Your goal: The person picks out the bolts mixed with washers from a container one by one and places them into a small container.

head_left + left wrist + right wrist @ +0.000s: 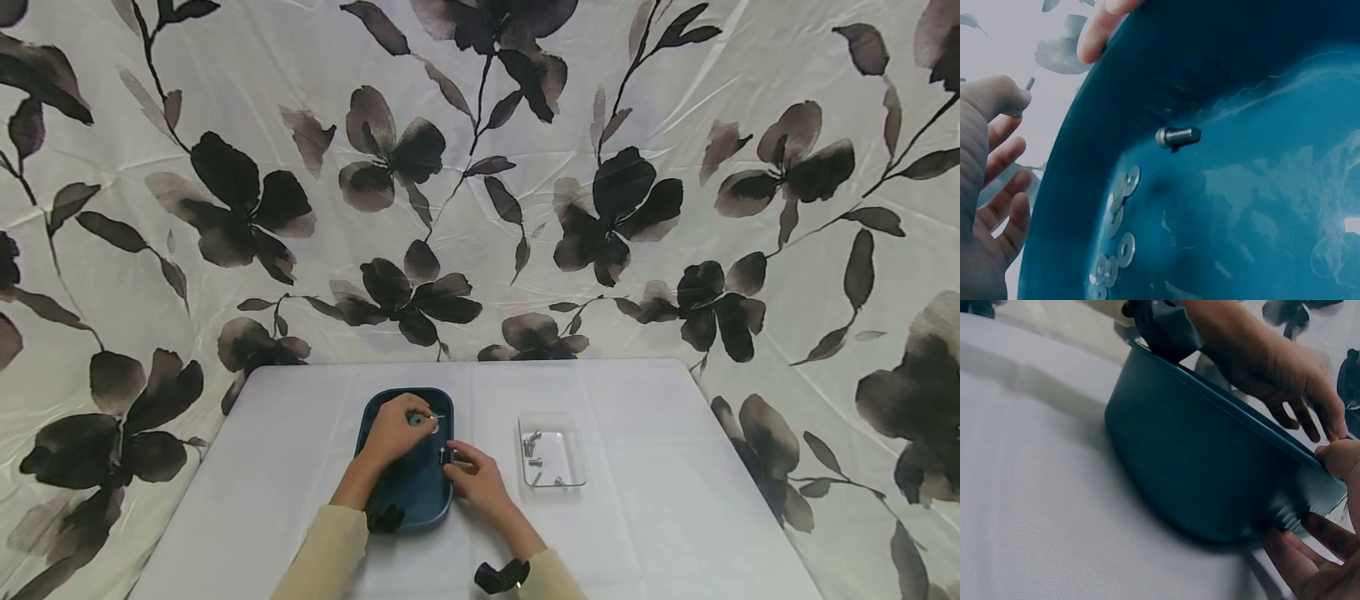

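Note:
A deep blue plastic tray point(411, 508) stands left of the middle of the table. My left hand point(395, 429) is over its far part, pinching a small metal screw point(1030, 84) between thumb and fingertips; only the screw's thin end shows in the left wrist view. My right hand point(477, 479) holds the tray's right side, its thumb point(1337, 456) at the rim and its fingers against the outer wall. Inside the tray lies a short socket-head bolt point(1179, 136). Several flat washers point(1126, 249) are gathered along the tray's end wall.
To the right of the tray, a clear plastic box point(555, 479) holds several loose metal bolts point(531, 443). A white cloth point(645, 517) covers the table, and a floral curtain point(525, 208) hangs behind it. Each wrist wears a black camera point(501, 577).

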`<state>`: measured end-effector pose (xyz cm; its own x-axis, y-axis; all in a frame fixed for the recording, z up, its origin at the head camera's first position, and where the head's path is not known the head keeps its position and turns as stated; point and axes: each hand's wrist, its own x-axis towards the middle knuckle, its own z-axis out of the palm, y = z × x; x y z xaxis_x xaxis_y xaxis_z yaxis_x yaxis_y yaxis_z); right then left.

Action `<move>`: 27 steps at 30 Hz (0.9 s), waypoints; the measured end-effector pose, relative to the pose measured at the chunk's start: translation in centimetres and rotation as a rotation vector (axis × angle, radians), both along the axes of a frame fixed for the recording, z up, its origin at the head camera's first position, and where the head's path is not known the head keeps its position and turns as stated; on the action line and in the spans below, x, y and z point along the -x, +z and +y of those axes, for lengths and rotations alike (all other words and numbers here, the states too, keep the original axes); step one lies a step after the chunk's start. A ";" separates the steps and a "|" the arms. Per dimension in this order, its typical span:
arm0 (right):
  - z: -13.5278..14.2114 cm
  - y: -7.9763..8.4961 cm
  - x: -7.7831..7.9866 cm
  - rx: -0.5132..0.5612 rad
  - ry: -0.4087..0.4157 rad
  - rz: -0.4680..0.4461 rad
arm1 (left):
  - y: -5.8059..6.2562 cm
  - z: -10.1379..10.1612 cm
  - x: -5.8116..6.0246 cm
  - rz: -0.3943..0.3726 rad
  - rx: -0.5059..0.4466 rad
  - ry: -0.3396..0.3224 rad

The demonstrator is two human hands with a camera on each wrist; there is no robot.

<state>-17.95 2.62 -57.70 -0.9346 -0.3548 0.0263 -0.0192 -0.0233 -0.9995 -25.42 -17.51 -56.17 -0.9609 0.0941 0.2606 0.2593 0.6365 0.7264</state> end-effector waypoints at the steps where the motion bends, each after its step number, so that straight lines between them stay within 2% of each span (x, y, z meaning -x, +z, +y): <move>1: 0.0 0.0 0.0 0.001 0.000 -0.004 | 0.2 0.1 -0.1 0.012 -0.018 0.000; 4: 0.0 -0.4 0.1 0.008 -0.007 -0.002 | 0.5 0.2 -0.3 0.045 -0.075 -0.005; 9: -0.4 -2.1 0.6 -0.006 -0.037 0.018 | 1.0 0.1 -0.9 0.077 -0.134 -0.021; 13: -0.3 -2.7 1.0 -0.105 -0.053 0.084 | 1.3 0.1 -1.3 0.105 -0.138 -0.026; 16: 0.6 -1.7 1.4 -0.226 -0.066 0.166 | 1.6 0.3 -1.5 0.137 -0.138 -0.041; 20: 2.7 0.8 2.1 -0.341 -0.075 0.253 | 2.1 0.4 -1.8 0.164 -0.155 -0.070; 23: 4.6 2.5 2.6 -0.382 -0.087 0.275 | 2.4 0.4 -2.0 0.158 -0.165 -0.092; 27: 7.5 3.8 3.2 -0.413 -0.132 0.261 | 2.4 0.6 -2.1 0.125 -0.186 -0.132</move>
<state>-21.15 10.15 -53.89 -0.9532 -0.2638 0.1474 -0.2457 0.3923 -0.8864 -23.27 -16.93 -53.77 -0.9027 0.1555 0.4011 0.4262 0.4495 0.7851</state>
